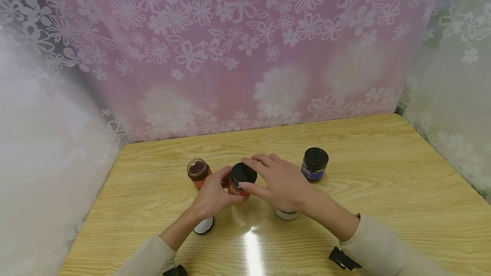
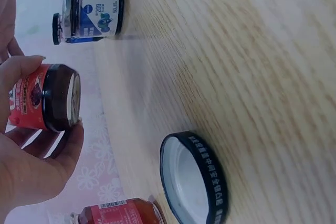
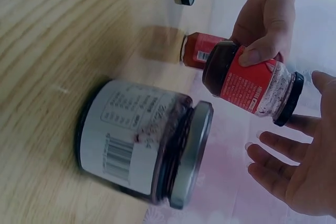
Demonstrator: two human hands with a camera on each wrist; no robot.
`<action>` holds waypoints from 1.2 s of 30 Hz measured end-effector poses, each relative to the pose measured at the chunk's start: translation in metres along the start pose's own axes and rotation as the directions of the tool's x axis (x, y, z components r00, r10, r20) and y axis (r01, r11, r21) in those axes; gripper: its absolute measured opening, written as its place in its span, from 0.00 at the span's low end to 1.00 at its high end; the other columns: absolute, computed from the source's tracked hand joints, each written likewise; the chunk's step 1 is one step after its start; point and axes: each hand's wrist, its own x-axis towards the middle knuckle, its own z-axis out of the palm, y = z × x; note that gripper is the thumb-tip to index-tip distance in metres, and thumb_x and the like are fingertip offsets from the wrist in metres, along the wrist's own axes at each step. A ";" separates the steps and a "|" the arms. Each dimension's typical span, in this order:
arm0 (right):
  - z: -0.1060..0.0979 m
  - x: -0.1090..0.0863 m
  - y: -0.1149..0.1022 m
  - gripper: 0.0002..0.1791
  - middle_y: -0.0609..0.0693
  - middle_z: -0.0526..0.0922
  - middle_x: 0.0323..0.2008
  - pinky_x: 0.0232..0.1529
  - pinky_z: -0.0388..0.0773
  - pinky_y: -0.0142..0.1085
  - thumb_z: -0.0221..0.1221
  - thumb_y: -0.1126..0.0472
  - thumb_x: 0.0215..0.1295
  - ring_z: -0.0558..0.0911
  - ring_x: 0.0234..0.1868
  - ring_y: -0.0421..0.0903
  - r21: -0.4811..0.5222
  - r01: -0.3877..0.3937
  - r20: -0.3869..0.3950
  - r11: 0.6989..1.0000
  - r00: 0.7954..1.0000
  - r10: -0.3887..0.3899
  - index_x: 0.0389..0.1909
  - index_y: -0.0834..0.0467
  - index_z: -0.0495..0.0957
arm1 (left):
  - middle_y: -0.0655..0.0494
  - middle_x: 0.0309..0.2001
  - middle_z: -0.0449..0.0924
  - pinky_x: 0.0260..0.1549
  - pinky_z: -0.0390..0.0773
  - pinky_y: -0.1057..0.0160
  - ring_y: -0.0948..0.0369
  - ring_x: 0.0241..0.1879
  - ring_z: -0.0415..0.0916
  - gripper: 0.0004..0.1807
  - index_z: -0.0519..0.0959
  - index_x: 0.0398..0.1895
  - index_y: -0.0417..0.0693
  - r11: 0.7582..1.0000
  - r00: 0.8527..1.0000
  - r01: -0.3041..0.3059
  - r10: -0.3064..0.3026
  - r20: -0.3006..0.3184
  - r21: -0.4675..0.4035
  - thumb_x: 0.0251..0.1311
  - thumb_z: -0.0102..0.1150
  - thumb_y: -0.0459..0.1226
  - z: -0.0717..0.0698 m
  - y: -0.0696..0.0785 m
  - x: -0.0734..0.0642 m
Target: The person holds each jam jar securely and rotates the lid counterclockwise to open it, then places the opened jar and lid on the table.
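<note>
My left hand (image 1: 215,197) grips a glass jar (image 3: 247,85) with a red label and a black lid (image 1: 245,173), holding it up over the table. In the right wrist view the jar is tilted and dark contents fill its lower part. My right hand (image 1: 285,182) is at the lid, thumb and fingers spread apart around its edge, fingertips right by the rim. An uncapped red-labelled jar (image 1: 198,173) stands just behind the left hand. A loose lid (image 2: 191,179), white inside with a black printed rim, lies upturned near the left wrist.
A white-labelled jar (image 3: 128,135) with a metallic lid stands under my right hand, mostly hidden in the head view. Farther right is a jar (image 1: 314,165) with a black lid and blue-purple label. A floral curtain (image 1: 245,54) hangs behind the wooden table (image 1: 364,173).
</note>
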 end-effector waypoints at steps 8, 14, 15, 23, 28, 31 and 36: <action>0.010 0.000 -0.011 0.41 0.46 0.74 0.56 0.49 0.75 0.42 0.37 0.24 0.63 0.74 0.53 0.47 -0.099 0.013 -0.009 0.995 1.000 -0.014 0.66 0.47 0.68 | 0.65 0.42 0.79 0.41 0.77 0.58 0.64 0.42 0.77 0.27 0.76 0.53 0.57 1.000 0.997 -0.003 0.004 0.072 -0.013 0.48 0.73 0.46 -0.004 -0.002 -0.007; 0.014 0.002 -0.017 0.37 0.45 0.78 0.45 0.41 0.76 0.41 0.42 0.25 0.61 0.77 0.44 0.46 -0.131 -0.007 -0.098 0.991 0.995 -0.006 0.56 0.48 0.74 | 0.67 0.41 0.79 0.45 0.77 0.60 0.66 0.43 0.77 0.26 0.76 0.51 0.62 0.999 0.994 -0.026 0.030 0.104 -0.039 0.47 0.74 0.44 -0.004 -0.001 -0.009; 0.015 0.002 -0.018 0.35 0.45 0.78 0.43 0.39 0.76 0.40 0.43 0.25 0.62 0.77 0.42 0.45 -0.132 -0.019 -0.107 0.991 0.994 0.004 0.54 0.48 0.74 | 0.68 0.41 0.79 0.45 0.77 0.60 0.66 0.43 0.77 0.26 0.76 0.51 0.63 0.999 0.993 -0.032 0.036 0.111 -0.041 0.47 0.74 0.44 -0.004 0.000 -0.009; 0.017 0.002 -0.023 0.24 0.37 0.73 0.23 0.17 0.66 0.30 0.51 0.31 0.60 0.70 0.19 0.36 -0.097 -0.011 -0.143 0.995 0.990 -0.003 0.37 0.48 0.70 | 0.69 0.43 0.78 0.48 0.76 0.61 0.66 0.45 0.76 0.21 0.77 0.47 0.63 0.991 0.971 -0.102 0.117 0.208 -0.084 0.48 0.73 0.41 -0.006 -0.002 -0.012; 0.017 0.003 -0.024 0.22 0.35 0.68 0.18 0.13 0.60 0.29 0.55 0.34 0.55 0.65 0.15 0.34 -0.102 0.082 -0.204 0.991 0.974 -0.102 0.30 0.48 0.68 | 0.63 0.41 0.80 0.45 0.77 0.60 0.63 0.40 0.78 0.22 0.77 0.47 0.55 0.979 0.950 -0.136 0.172 0.261 -0.151 0.47 0.72 0.33 -0.008 -0.002 -0.014; 0.018 0.004 -0.024 0.19 0.34 0.68 0.17 0.13 0.60 0.29 0.56 0.36 0.53 0.65 0.15 0.34 -0.073 0.131 -0.239 0.989 0.960 -0.145 0.29 0.47 0.69 | 0.62 0.41 0.80 0.45 0.77 0.60 0.62 0.40 0.79 0.22 0.78 0.47 0.54 0.974 0.942 -0.152 0.194 0.275 -0.167 0.47 0.72 0.33 -0.010 -0.001 -0.015; 0.019 0.004 -0.022 0.16 0.34 0.69 0.18 0.16 0.61 0.28 0.58 0.39 0.52 0.66 0.17 0.33 -0.031 0.206 -0.274 0.978 0.939 -0.206 0.29 0.46 0.72 | 0.62 0.43 0.81 0.44 0.78 0.60 0.62 0.41 0.80 0.22 0.78 0.48 0.56 0.966 0.921 -0.174 0.229 0.315 -0.194 0.48 0.73 0.38 -0.013 -0.002 -0.016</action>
